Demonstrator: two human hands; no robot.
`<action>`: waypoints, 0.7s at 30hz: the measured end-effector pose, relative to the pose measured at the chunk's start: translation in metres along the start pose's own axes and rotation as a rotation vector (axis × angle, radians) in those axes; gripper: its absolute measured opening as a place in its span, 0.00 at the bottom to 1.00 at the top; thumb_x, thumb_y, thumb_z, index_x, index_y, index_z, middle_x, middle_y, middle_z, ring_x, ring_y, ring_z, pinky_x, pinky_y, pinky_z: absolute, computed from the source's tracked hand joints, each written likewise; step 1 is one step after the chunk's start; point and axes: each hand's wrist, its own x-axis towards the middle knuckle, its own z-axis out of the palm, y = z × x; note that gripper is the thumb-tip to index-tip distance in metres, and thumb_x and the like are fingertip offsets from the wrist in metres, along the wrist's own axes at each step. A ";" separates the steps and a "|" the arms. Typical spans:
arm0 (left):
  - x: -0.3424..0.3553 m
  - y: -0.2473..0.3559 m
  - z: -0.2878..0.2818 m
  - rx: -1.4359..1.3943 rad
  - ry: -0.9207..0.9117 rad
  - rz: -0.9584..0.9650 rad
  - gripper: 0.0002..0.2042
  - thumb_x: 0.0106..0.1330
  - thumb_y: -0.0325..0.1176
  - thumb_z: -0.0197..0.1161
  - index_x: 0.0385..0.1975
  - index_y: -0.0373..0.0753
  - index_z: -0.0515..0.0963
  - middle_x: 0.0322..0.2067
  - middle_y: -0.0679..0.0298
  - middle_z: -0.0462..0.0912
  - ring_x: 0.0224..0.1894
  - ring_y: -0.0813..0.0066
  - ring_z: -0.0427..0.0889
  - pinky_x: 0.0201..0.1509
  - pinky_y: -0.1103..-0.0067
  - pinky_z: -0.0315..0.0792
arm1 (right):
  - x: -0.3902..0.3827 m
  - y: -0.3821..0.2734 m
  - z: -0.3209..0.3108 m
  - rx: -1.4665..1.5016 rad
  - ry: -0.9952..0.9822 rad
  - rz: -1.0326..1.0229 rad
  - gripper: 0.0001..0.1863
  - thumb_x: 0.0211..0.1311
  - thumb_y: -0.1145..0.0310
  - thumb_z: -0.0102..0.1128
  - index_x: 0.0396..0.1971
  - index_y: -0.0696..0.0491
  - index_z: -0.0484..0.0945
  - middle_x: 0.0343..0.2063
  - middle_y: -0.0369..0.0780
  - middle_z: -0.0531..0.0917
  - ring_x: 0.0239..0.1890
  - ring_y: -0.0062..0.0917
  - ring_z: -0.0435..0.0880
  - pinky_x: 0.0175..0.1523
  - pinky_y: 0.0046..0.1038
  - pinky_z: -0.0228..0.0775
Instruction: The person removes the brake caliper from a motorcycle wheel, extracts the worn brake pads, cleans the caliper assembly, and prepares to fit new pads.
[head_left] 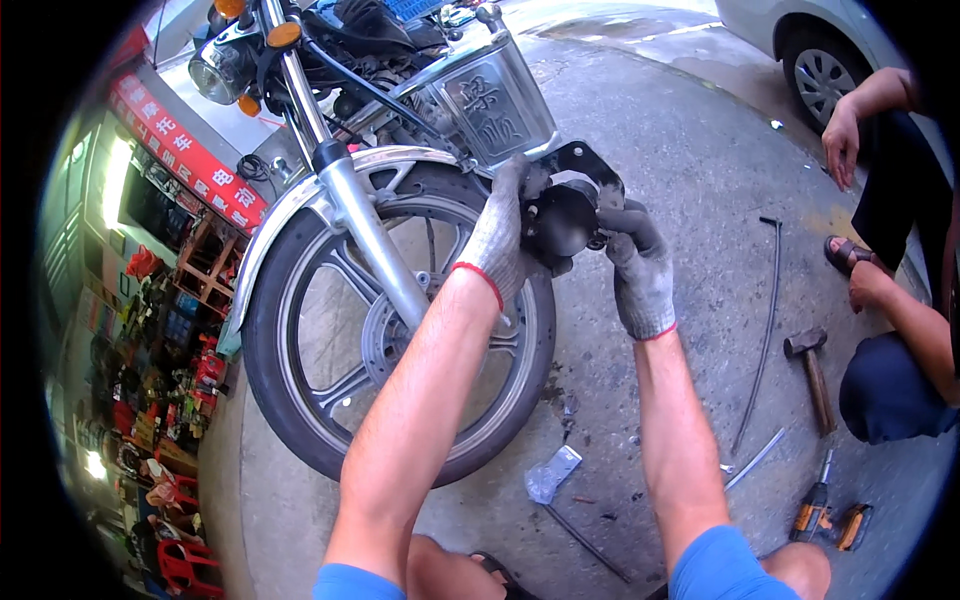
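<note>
Between my two gloved hands is a black round part (pixel 562 228) with a flat bracket (pixel 578 158) that has holes in it. I cannot make out its exact kind. My left hand (pixel 506 232), in a grey-white work glove with a red cuff edge, is closed on the part's left side. On its right edge the fingers of my right hand (pixel 640 268) are bent round it, the thumb near a small fitting. Both hands hold it in the air beside the front wheel (pixel 262 330) of a three-wheeled motorcycle, in front of a silver embossed metal box (pixel 500 105).
At the right crouches a person, with one hand (pixel 842 145) hanging down. On the concrete lie a hammer (pixel 815 380), a long thin rod (pixel 775 310), an orange-black power drill (pixel 815 510), a battery pack (pixel 853 527) and a small plastic bag (pixel 550 475). A parked car's wheel (pixel 820 75) stands behind.
</note>
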 end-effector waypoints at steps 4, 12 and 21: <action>0.002 -0.003 -0.003 -0.033 -0.035 0.043 0.29 0.65 0.67 0.43 0.47 0.49 0.77 0.40 0.69 0.83 0.42 0.75 0.79 0.45 0.68 0.69 | 0.000 0.003 0.009 0.014 0.019 -0.037 0.24 0.56 0.51 0.71 0.42 0.57 0.82 0.43 0.35 0.75 0.43 0.20 0.78 0.49 0.24 0.71; -0.010 0.003 0.000 -0.052 -0.025 0.005 0.28 0.65 0.67 0.41 0.45 0.51 0.77 0.38 0.70 0.82 0.41 0.76 0.78 0.43 0.66 0.66 | 0.002 0.006 0.016 -0.017 0.051 -0.085 0.28 0.54 0.45 0.69 0.41 0.56 0.82 0.44 0.35 0.75 0.42 0.20 0.76 0.47 0.25 0.69; -0.011 0.003 -0.004 -0.092 -0.019 0.000 0.28 0.64 0.68 0.40 0.42 0.53 0.77 0.36 0.70 0.81 0.39 0.74 0.78 0.41 0.63 0.67 | 0.002 0.010 0.023 -0.056 0.076 -0.077 0.25 0.58 0.48 0.67 0.41 0.56 0.81 0.46 0.36 0.74 0.46 0.22 0.75 0.52 0.26 0.68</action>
